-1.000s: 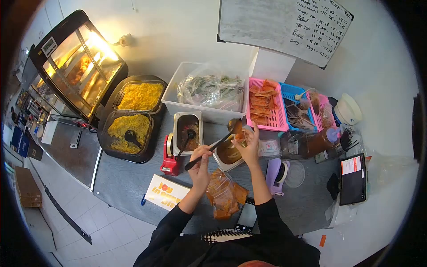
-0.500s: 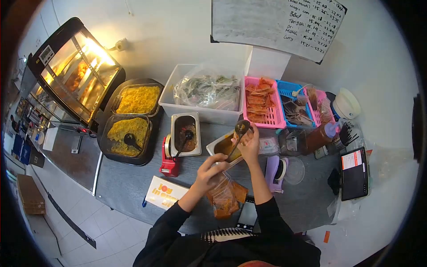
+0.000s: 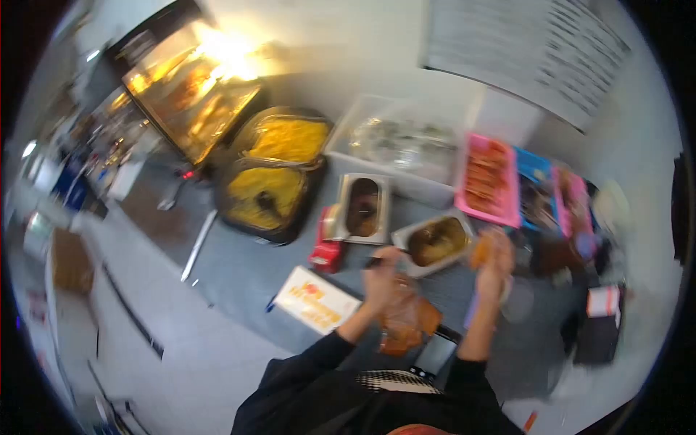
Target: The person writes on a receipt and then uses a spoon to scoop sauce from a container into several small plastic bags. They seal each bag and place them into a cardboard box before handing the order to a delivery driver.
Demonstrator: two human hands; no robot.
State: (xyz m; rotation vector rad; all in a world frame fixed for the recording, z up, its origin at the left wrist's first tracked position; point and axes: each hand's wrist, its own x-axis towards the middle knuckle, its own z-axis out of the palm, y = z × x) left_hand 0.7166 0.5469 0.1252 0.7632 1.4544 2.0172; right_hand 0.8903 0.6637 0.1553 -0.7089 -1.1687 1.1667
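My left hand (image 3: 380, 279) is closed around something dark, perhaps a handle, just below the metal container of dark sauce (image 3: 364, 209). Fingers of my right hand (image 3: 494, 264) wrap round a small orange packet (image 3: 480, 254), right of the metal container of yellow-brown sauce (image 3: 437, 243). Orange sauce packets (image 3: 406, 322) lie on the counter between my forearms, beside a phone (image 3: 437, 354). Motion blur softens the whole view.
Two trays of yellow food (image 3: 264, 192) stand at the left, near a lit display warmer (image 3: 196, 87). Behind are a clear plastic bin (image 3: 428, 177) and a pink basket (image 3: 487, 210). A red tape dispenser (image 3: 326, 250) and a white box (image 3: 317, 299) sit near my left hand.
The view has turned, shifting the counter rightward. My hands have moved apart; the ladle is no longer held up between them. An orange packet now shows in my right hand.
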